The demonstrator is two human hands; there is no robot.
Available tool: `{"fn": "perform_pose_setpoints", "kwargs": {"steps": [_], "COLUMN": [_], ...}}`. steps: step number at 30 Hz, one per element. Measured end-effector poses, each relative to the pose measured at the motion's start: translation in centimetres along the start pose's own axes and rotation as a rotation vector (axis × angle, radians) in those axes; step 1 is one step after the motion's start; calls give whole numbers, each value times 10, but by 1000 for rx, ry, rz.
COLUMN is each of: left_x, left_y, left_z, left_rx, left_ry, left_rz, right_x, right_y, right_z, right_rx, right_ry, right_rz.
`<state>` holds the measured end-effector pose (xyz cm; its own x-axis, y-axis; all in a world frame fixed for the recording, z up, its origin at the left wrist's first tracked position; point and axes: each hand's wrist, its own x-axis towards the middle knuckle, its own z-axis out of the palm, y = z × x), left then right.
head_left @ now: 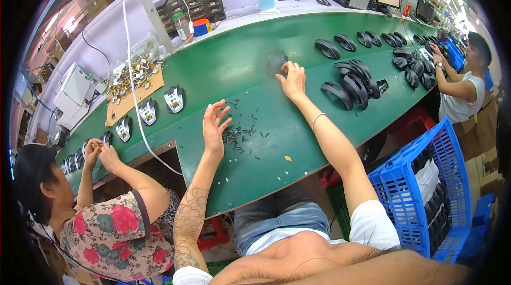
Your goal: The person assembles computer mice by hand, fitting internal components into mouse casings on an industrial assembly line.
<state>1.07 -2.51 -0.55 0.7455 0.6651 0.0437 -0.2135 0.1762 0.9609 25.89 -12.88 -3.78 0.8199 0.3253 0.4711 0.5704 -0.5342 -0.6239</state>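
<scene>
1. The right hand (291,80) reaches out over the green worktop (314,141), fingers partly bent; thumb and fingertips meet the near right edge of a dark mouse shell (275,62). Blur hides whether they grip it.
2. That shell is at the middle of the worktop, beyond the small black pieces (240,137) and left of a heap of curved black shells (352,81).
3. The left hand (214,129) is empty, raised with fingers spread and loosely curled, just beside the scattered small black pieces.
4. Farther right, black mouse shells (345,43) stand in a row along the worktop.
5. On the left are white-and-black mouse bodies (174,99), near a cardboard sheet (118,112) carrying small metallic parts (136,75).
6. A co-worker in a floral top (114,232) sits on the left, another in a white top (471,98) on the right.
7. A blue crate (396,200) stands to the right, below worktop level.
</scene>
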Motion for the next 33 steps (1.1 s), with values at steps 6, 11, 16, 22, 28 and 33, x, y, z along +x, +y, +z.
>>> {"fn": "perform_pose_setpoints", "kwargs": {"steps": [6, 11, 16, 22, 28, 33], "left_x": [3, 3, 7, 10, 7, 9], "left_y": [-2, 0, -7, -6, -11, -18], "left_z": [3, -9, -13, -12, -15, 6], "left_rx": [-12, -11, -77, -56, -61, 4], "left_ry": [17, 69, 118, 124, 116, 35], "left_rz": [7, 15, -5, -15, -19, 15], "right_x": [0, 5, 13, 22, 31, -9], "right_y": [7, -3, -37, 15, 31, -39], "right_z": [0, -23, -107, -119, -98, -83], "right_rx": [-46, -468, -973, -579, -601, -350], "right_ry": [-62, -155, -693, -769, -568, -272], "right_rz": [-146, -120, 160, 224, 168, -351]}}
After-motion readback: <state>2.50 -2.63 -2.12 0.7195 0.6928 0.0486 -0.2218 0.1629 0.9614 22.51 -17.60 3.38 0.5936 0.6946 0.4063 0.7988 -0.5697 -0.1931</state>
